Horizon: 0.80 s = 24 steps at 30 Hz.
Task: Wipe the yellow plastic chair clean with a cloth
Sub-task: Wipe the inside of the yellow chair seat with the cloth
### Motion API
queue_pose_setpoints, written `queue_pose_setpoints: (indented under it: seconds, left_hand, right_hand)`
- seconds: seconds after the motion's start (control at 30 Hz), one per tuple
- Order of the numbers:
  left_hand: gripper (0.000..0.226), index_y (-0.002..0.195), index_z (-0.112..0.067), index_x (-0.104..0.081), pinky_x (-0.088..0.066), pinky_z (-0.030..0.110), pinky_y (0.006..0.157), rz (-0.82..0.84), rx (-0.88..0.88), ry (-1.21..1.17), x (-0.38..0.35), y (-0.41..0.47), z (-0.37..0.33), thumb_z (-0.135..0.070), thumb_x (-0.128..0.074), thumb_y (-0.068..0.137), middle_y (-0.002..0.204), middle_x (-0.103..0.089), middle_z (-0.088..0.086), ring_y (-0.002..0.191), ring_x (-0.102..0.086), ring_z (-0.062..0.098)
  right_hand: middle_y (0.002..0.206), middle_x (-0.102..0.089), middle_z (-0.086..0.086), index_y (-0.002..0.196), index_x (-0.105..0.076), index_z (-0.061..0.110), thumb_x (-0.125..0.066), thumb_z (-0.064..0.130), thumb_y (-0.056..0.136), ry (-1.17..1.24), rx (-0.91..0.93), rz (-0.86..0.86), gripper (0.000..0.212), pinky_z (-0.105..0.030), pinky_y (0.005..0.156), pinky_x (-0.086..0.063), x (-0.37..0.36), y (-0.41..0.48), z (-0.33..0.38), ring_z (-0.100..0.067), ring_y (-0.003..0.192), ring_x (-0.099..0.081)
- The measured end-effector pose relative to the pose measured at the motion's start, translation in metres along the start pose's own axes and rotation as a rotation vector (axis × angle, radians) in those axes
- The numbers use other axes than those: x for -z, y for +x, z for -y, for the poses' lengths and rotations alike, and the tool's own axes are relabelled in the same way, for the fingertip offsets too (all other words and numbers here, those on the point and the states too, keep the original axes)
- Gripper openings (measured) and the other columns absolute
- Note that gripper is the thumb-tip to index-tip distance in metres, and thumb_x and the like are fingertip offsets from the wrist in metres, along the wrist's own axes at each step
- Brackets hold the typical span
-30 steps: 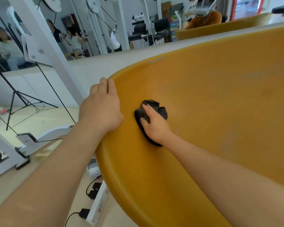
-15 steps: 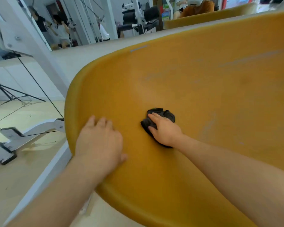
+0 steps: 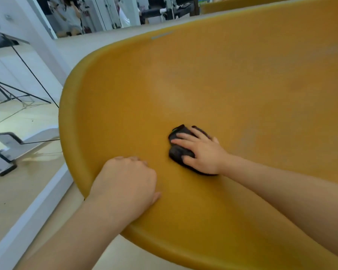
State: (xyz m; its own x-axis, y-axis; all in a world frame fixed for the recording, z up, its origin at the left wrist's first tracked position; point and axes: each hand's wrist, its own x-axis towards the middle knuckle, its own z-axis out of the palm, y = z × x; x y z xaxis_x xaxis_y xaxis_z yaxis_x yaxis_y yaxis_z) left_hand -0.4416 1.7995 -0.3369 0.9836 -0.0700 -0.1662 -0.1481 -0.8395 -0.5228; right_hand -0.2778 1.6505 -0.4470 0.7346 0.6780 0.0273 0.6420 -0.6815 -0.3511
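Nearest the camera, the left hand [image 3: 125, 182] rests on the inner face of the large yellow moulded-plastic chair shell [image 3: 242, 84], just inside its left rim. Its fingers are bent under with the knuckles up and nothing in them; it is probably there to brace the shell against the push of wiping.

A little farther in, the right hand [image 3: 203, 154] lies flat on a small, bunched black cloth [image 3: 176, 152]. The straight, spread fingers press the cloth against the plastic and the thumb lies along its near edge. A flat palm likely keeps the wad moving under even pressure.

The chair fills most of the view, tipped with its curved rim to the left. Faint pale scuffs [image 3: 248, 133] show to the right of the cloth, so that stretch probably wants wiping next. Nothing lies on the shell in the cloth's way.

Beside the rim on the left run a white beam [image 3: 27, 211] and thin black tripod legs [image 3: 8, 92]. Far off stand people [image 3: 70, 16] and another yellow chair [image 3: 242, 2].
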Motion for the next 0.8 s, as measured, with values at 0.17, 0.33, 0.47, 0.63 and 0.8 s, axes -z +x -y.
queue_pose_setpoints:
  seconds: [0.17, 0.33, 0.47, 0.63, 0.8]
  left_hand:
    - [0.038, 0.107, -0.026, -0.06, -0.045, 0.035, 0.086, -0.067, -0.001, -0.06, -0.002, -0.002, 0.004, -0.055, -0.04, 0.094, 0.116, -0.061, -0.003, 0.113, -0.054, 0.02]
    - [0.031, 0.091, -0.028, -0.055, -0.036, 0.029, 0.065, -0.095, 0.023, -0.179, 0.008, -0.001, -0.002, -0.052, -0.036, 0.095, 0.097, -0.057, -0.008, 0.092, -0.055, 0.013]
    - [0.031, 0.1, -0.028, -0.056, -0.045, 0.029, 0.073, -0.105, 0.029, -0.196, 0.006, -0.002, -0.001, -0.051, -0.035, 0.094, 0.101, -0.057, -0.011, 0.102, -0.053, 0.012]
    - [0.019, 0.081, -0.031, -0.067, -0.056, 0.034, 0.062, -0.026, 0.021, -0.217, 0.011, 0.0, 0.0, -0.049, -0.064, 0.076, 0.078, -0.061, -0.014, 0.08, -0.063, 0.014]
    - [0.057, 0.131, -0.029, -0.043, -0.036, 0.041, 0.097, 0.167, 0.012, -0.165, 0.011, 0.034, -0.017, -0.066, -0.042, 0.087, 0.133, -0.046, -0.004, 0.125, -0.039, 0.022]
  right_hand:
    - [0.163, -0.009, 0.011, 0.147, -0.026, 0.046, -0.037, 0.054, 0.094, 0.231, -0.338, -0.171, 0.054, -0.057, 0.114, -0.015, 0.003, 0.058, 0.024, -0.025, 0.15, -0.006]
    - [0.161, -0.01, 0.021, 0.146, -0.022, 0.052, -0.036, 0.052, 0.099, 0.259, 0.282, -0.02, 0.049, -0.047, 0.109, -0.022, -0.007, -0.033, 0.072, -0.012, 0.149, -0.009]
    - [0.16, -0.012, 0.017, 0.147, -0.014, 0.048, -0.04, 0.067, 0.091, 0.0, -0.02, 0.011, 0.065, -0.05, 0.108, -0.026, 0.004, -0.016, -0.021, -0.016, 0.147, -0.018]
    - [0.145, -0.034, -0.004, 0.131, -0.041, 0.032, -0.055, 0.062, 0.086, 0.08, -0.588, -0.397, 0.057, -0.048, 0.102, -0.033, 0.026, 0.021, -0.078, -0.031, 0.13, -0.038]
    - [0.159, -0.026, 0.006, 0.144, -0.036, 0.038, -0.046, 0.054, 0.095, 0.154, 0.022, -0.147, 0.053, -0.046, 0.108, -0.031, -0.014, -0.008, 0.032, -0.017, 0.145, -0.023]
